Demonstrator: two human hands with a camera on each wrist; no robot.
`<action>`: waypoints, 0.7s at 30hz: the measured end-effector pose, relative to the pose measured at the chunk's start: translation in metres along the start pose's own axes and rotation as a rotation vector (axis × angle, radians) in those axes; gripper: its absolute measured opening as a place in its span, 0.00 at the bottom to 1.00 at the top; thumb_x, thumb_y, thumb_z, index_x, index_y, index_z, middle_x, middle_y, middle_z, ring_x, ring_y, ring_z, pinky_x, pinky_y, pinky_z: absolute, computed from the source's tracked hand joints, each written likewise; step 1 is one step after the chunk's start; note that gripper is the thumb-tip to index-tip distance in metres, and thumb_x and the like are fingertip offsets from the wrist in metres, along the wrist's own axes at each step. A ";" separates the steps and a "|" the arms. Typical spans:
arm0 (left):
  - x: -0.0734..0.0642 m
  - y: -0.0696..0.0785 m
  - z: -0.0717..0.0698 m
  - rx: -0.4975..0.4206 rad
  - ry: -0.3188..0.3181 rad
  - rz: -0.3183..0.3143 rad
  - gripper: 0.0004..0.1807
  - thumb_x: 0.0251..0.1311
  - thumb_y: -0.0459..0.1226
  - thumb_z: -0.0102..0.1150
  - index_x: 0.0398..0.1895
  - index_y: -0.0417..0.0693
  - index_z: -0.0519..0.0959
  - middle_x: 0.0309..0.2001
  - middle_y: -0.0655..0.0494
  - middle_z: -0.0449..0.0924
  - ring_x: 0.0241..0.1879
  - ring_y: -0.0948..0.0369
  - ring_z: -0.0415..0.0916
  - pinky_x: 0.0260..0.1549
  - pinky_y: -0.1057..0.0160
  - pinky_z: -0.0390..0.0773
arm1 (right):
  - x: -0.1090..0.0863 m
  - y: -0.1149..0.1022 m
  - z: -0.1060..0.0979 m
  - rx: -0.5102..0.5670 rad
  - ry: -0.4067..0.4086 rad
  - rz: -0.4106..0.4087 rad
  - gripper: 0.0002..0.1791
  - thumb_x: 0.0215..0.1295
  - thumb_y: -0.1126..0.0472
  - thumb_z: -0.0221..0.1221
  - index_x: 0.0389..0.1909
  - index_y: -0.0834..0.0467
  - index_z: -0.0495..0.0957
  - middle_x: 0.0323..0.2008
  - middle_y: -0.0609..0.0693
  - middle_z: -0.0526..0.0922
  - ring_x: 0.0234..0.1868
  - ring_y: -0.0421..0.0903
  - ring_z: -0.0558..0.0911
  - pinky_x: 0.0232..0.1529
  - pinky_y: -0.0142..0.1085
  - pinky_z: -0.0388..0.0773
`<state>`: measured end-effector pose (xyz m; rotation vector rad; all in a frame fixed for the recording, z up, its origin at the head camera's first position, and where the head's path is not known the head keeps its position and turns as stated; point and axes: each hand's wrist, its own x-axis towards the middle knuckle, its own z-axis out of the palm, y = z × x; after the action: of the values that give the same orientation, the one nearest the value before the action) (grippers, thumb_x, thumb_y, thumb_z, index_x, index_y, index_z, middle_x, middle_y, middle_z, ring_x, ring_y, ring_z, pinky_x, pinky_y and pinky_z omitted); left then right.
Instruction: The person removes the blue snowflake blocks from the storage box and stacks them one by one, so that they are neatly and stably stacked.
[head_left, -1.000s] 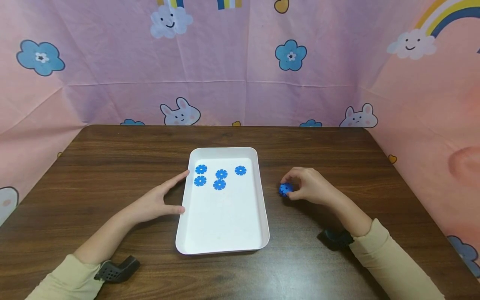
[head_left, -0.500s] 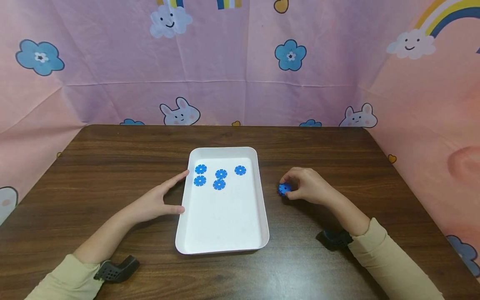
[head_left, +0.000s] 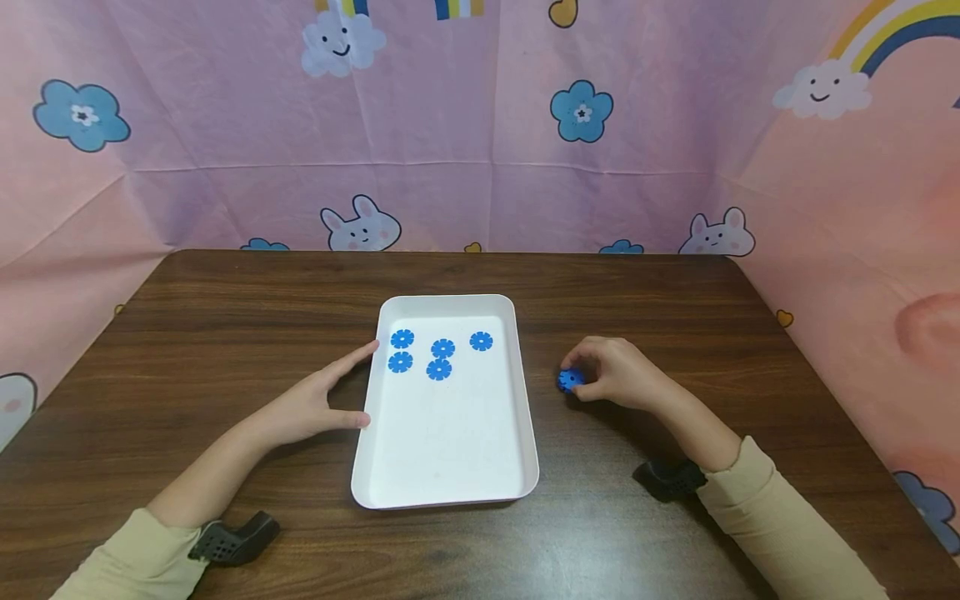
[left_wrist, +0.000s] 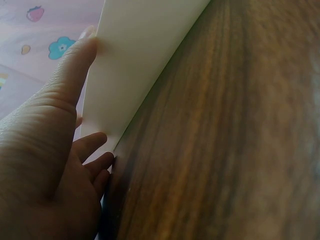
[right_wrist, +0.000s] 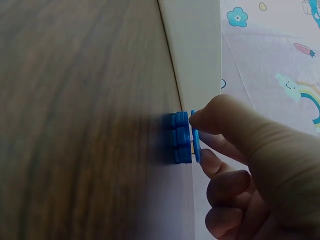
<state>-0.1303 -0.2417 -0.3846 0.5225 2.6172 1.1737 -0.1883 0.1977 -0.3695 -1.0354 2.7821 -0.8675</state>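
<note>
In the head view my right hand (head_left: 618, 373) pinches a blue notched snowflake disc (head_left: 571, 380) between thumb and fingers, right of the tray. The right wrist view shows this top disc (right_wrist: 197, 145) edge-on, a narrow gap parting it from a short stack of blue discs (right_wrist: 181, 137) on the table. My left hand (head_left: 307, 408) has its thumb and forefinger spread along the left rim of the white tray (head_left: 442, 450), fingertips against its side wall (left_wrist: 130, 55). Several more flat blue discs (head_left: 439, 369) lie in the tray's far half.
The dark wood table (head_left: 247, 325) extends around the tray on all sides. Behind and beside it hangs a pink and lilac cloth (head_left: 465, 117) printed with rabbits, flowers and rainbows. A black wrist device (head_left: 234, 540) is on the left wrist and another black wrist device (head_left: 670, 480) on the right.
</note>
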 end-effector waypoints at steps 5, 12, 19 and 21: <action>0.000 0.000 0.000 0.002 0.000 -0.007 0.54 0.48 0.49 0.73 0.76 0.62 0.50 0.74 0.42 0.47 0.70 0.37 0.43 0.55 0.26 0.50 | 0.000 0.001 0.000 0.013 -0.007 0.001 0.15 0.45 0.64 0.72 0.37 0.57 0.83 0.35 0.45 0.81 0.22 0.38 0.70 0.23 0.32 0.70; 0.000 -0.001 0.001 0.007 0.003 -0.014 0.54 0.48 0.50 0.73 0.76 0.63 0.50 0.74 0.43 0.48 0.70 0.38 0.44 0.56 0.27 0.49 | 0.000 0.003 -0.003 0.049 -0.033 -0.003 0.15 0.46 0.65 0.71 0.38 0.57 0.83 0.34 0.45 0.81 0.23 0.39 0.71 0.24 0.32 0.70; 0.001 -0.003 0.001 0.007 0.003 -0.010 0.54 0.48 0.50 0.73 0.76 0.63 0.50 0.74 0.43 0.47 0.70 0.38 0.44 0.56 0.27 0.49 | 0.002 0.007 -0.003 0.086 -0.050 -0.030 0.15 0.47 0.66 0.71 0.39 0.57 0.83 0.36 0.45 0.81 0.23 0.39 0.71 0.23 0.31 0.70; 0.001 -0.002 0.000 0.006 0.003 -0.012 0.54 0.48 0.50 0.73 0.76 0.63 0.50 0.74 0.43 0.48 0.70 0.38 0.44 0.56 0.27 0.50 | 0.002 0.008 -0.002 0.089 -0.051 -0.037 0.15 0.47 0.66 0.71 0.39 0.57 0.83 0.36 0.45 0.81 0.23 0.39 0.71 0.23 0.31 0.70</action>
<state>-0.1312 -0.2423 -0.3863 0.5064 2.6236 1.1637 -0.1948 0.2026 -0.3716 -1.0819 2.6644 -0.9452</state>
